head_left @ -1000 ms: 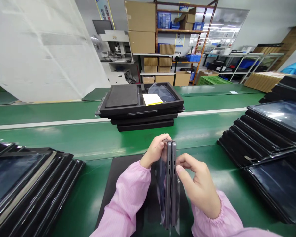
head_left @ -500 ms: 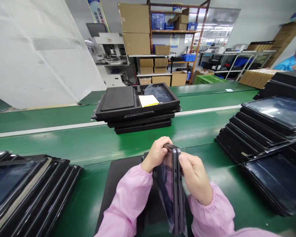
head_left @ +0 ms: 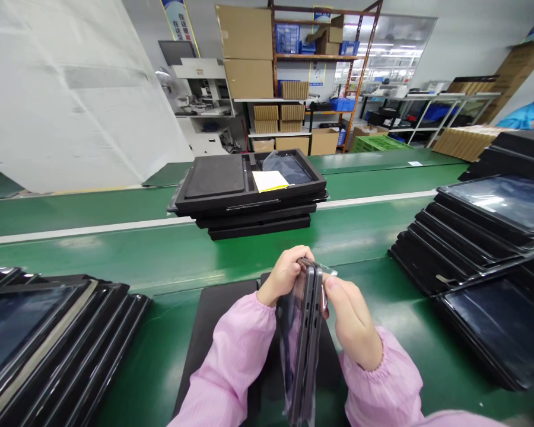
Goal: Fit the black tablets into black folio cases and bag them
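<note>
I hold a dark grey tablet on edge above a black mat, its thin side facing me. A clear plastic sleeve hangs around it. My left hand is closed on the tablet's top left corner. My right hand pinches the sleeve's top corner against the tablet's right face. Both sleeves are pink.
A stack of black trays with a yellow-edged paper lies ahead on the green conveyor. Fanned rows of bagged tablets lie at left and right. A person in blue sits far right. Shelving with cartons stands behind.
My right hand has slid up from the tablet's side to its top corner and now pinches the plastic sleeve there. The tablet has tilted slightly. My left hand keeps its grip.
</note>
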`<state>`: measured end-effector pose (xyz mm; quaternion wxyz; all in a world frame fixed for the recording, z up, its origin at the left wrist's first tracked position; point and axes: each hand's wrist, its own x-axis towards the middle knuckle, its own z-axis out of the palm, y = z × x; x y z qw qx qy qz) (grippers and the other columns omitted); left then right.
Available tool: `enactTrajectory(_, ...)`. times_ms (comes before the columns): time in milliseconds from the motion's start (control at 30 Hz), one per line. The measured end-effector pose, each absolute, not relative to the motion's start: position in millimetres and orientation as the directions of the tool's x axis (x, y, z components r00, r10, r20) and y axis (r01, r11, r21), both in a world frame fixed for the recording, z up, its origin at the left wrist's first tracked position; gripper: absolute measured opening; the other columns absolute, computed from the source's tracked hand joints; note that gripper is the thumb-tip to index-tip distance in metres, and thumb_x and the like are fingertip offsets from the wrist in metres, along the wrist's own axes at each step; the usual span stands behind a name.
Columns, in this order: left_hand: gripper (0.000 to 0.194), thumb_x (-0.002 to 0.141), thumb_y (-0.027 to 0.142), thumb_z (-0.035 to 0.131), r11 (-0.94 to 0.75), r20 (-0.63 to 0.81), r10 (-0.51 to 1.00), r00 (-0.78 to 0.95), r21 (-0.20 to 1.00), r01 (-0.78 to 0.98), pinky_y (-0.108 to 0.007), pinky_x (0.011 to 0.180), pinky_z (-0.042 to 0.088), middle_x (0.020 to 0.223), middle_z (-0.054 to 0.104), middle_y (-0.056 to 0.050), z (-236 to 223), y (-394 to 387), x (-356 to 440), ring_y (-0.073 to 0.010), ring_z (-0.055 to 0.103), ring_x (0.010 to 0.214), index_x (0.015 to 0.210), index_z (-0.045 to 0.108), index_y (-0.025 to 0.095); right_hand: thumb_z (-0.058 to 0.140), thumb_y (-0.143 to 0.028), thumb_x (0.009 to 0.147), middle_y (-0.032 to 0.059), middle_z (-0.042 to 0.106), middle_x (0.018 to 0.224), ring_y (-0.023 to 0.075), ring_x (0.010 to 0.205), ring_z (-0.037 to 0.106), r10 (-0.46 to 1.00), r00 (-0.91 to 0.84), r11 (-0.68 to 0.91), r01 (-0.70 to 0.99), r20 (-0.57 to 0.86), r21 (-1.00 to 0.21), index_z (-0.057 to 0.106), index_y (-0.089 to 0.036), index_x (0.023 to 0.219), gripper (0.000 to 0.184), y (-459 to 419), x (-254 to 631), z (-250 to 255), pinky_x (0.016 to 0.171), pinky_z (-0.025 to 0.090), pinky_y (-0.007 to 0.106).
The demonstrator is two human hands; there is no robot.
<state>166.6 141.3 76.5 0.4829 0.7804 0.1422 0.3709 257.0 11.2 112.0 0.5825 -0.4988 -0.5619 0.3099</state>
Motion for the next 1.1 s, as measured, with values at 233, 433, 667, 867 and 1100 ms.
enactTrajectory(233, 0.078, 0.071, 0.097, 0.018, -0.480, 0.446, 0.581, 0.681, 0.863, -0.156, -0.035, 0.065, 0.037, 0.060, 0.042, 0.001, 76.6, 141.2, 166.8, -0.0180, 0.041, 0.060, 0.061, 0.041, 0.024, 0.033, -0.042, 0.104, -0.0019, 0.047, 0.052, 0.0137, 0.049, 0.047, 0.925, 0.183, 0.298, 0.198, 0.334, -0.934, 0.044, -0.023, 0.060, 0.048, 12.1, 257.6, 112.8, 0.050, 0.037, 0.027)
enactTrajectory(433, 0.078, 0.070, 0.098, 0.019, -0.478, 0.443, 0.588, 0.677, 0.865, -0.151, -0.035, 0.064, 0.036, 0.059, 0.042, 0.001, 75.9, 141.6, 166.7, -0.0181, 0.041, 0.060, 0.061, 0.042, 0.023, 0.033, -0.039, 0.103, -0.0024, 0.046, 0.053, 0.0131, 0.049, 0.045, 0.922, 0.171, 0.309, 0.217, 0.347, -0.926, 0.042, -0.024, 0.061, 0.046, 10.5, 257.7, 110.9, 0.050, 0.037, 0.026)
enactTrajectory(667, 0.078, 0.072, 0.097, 0.020, -0.498, 0.472, 0.569, 0.673, 0.849, -0.175, -0.035, 0.063, 0.034, 0.061, 0.044, 0.000, 76.0, 140.6, 165.7, -0.0178, 0.039, 0.058, 0.061, 0.044, 0.023, 0.035, -0.030, 0.099, -0.0048, 0.040, 0.057, 0.0121, 0.049, 0.038, 0.911, 0.113, 0.349, 0.302, 0.397, -0.887, 0.037, -0.024, 0.066, 0.034, 8.4, 259.4, 116.2, 0.049, 0.032, 0.026)
enactTrajectory(867, 0.080, 0.072, 0.096, 0.017, -0.536, 0.478, 0.555, 0.681, 0.831, -0.147, -0.035, 0.065, 0.035, 0.062, 0.047, -0.001, 77.0, 138.7, 163.5, -0.0188, 0.041, 0.060, 0.062, 0.046, 0.023, 0.054, -0.028, 0.083, -0.0072, 0.040, 0.054, 0.0101, 0.047, 0.040, 0.893, 0.075, 0.376, 0.416, 0.443, -0.828, 0.033, -0.025, 0.064, 0.028, 2.0, 260.9, 128.2, 0.047, 0.032, 0.023)
enactTrajectory(1100, 0.080, 0.071, 0.097, 0.014, -0.548, 0.474, 0.553, 0.685, 0.826, -0.129, -0.036, 0.066, 0.036, 0.061, 0.047, -0.001, 77.7, 138.7, 162.6, -0.0192, 0.042, 0.061, 0.061, 0.043, 0.024, 0.047, -0.026, 0.084, -0.0066, 0.042, 0.054, 0.0106, 0.047, 0.042, 0.875, 0.053, 0.413, 0.441, 0.482, -0.797, 0.035, -0.025, 0.065, 0.023, 0.9, 262.1, 127.1, 0.047, 0.033, 0.023)
